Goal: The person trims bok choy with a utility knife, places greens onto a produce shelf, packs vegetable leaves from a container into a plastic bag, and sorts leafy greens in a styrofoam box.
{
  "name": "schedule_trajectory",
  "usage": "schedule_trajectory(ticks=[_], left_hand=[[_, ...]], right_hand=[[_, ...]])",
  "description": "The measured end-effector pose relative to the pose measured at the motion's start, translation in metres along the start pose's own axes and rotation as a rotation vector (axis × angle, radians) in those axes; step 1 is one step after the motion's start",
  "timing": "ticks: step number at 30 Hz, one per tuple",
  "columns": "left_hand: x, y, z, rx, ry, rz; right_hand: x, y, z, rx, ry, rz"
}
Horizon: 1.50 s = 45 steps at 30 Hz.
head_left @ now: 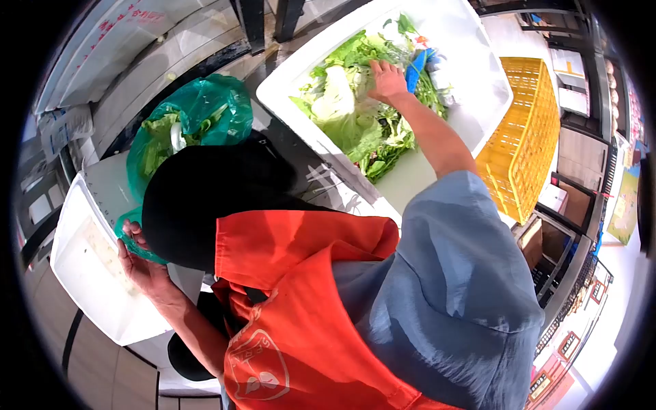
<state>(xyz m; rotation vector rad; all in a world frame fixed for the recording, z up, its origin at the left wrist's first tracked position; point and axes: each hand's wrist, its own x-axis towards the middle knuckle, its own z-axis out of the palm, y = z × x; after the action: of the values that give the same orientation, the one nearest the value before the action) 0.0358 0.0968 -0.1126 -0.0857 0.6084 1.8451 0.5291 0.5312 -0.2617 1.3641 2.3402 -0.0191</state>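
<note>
My left hand (143,263) is at the lower left, its fingers curled on the edge of a green plastic bag (229,102). The bag gapes, showing leafy greens (158,140) with a pale stalk inside. My right hand (388,80) reaches into a large white plastic bin (280,89). Its fingers lie extended over the greens, touching them, with nothing visibly gripped. Pale lettuce leaves (338,102) and darker leafy stems (383,160) fill much of the bin. Beside my right hand is a blue item (415,70), its kind unclear, near some clear plastic (441,75).
A yellow plastic crate (523,137) stands right of the bin. Another white container (102,273) sits below my left hand. Metal shelving with boxes (570,72) lines the right side. Dark metal legs (288,17) rise at the top, and white printed sacks (116,41) lie upper left.
</note>
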Motion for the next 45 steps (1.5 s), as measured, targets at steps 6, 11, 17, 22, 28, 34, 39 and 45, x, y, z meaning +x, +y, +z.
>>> schedule_trajectory(ticks=[6,11,17,22,28,34,39,45], left_hand=[[0.002,-0.011,0.012,0.047,0.185,0.05],[0.003,-0.022,0.007,0.079,0.285,0.095],[0.006,-0.022,0.011,0.08,0.229,0.064],[0.008,-0.022,0.013,0.05,0.21,0.058],[0.009,-0.023,0.015,0.08,0.22,0.072],[0.006,-0.021,0.008,0.084,0.211,0.031],[0.003,-0.02,0.001,0.096,0.2,0.042],[0.007,-0.03,0.009,0.099,0.265,0.029]], right_hand=[[0.029,0.013,-0.012,0.183,-0.214,0.035],[0.001,0.022,-0.061,0.263,-0.057,0.02],[-0.048,0.034,-0.082,0.188,0.335,-0.069],[-0.062,0.035,-0.112,0.491,0.419,0.263],[-0.08,0.008,-0.081,1.549,0.47,0.273],[-0.095,-0.056,0.027,1.396,-0.191,0.365],[-0.09,-0.083,0.067,0.846,0.009,0.288],[-0.079,-0.094,0.047,0.833,-0.262,0.229]])
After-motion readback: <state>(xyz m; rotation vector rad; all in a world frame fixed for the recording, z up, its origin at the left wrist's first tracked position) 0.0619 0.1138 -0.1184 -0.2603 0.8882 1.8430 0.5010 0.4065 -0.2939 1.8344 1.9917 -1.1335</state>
